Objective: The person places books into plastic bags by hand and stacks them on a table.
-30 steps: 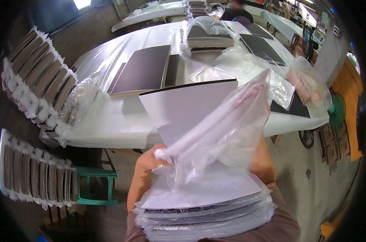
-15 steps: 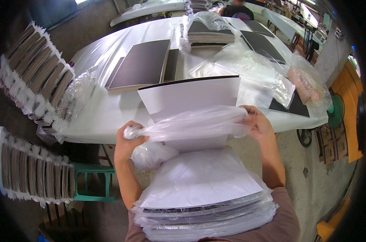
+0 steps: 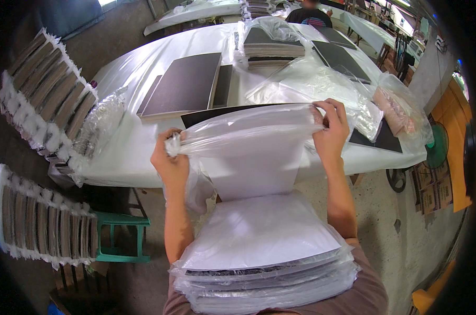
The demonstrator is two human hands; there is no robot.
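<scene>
A clear plastic bag [image 3: 248, 131] is stretched sideways between my two hands, bunched at its left end. My left hand [image 3: 170, 157] is closed round that bunched end. At the other end, my right hand [image 3: 332, 128] pinches the bag's edge between thumb and fingers. The film lies across the top of a white-faced board [image 3: 256, 178] with a dark top edge, standing upright against the table side. Loose film hangs below my left wrist. In front of my body rests a stack of plastic-wrapped white boards [image 3: 269, 231]; its underside is hidden.
Dark boards [image 3: 185, 86] lie on the plastic-covered table [image 3: 112, 163], with another stack [image 3: 272, 44] behind. Loose clear bags [image 3: 316, 89] spread at the right. Wrapped bundles [image 3: 49, 226] stand at left by a green stool [image 3: 122, 236]. A person [image 3: 309, 16] is beyond the table.
Both hands have risen and moved away from me, the right one more. The stretched bag has come up from the board's middle to its top edge.
</scene>
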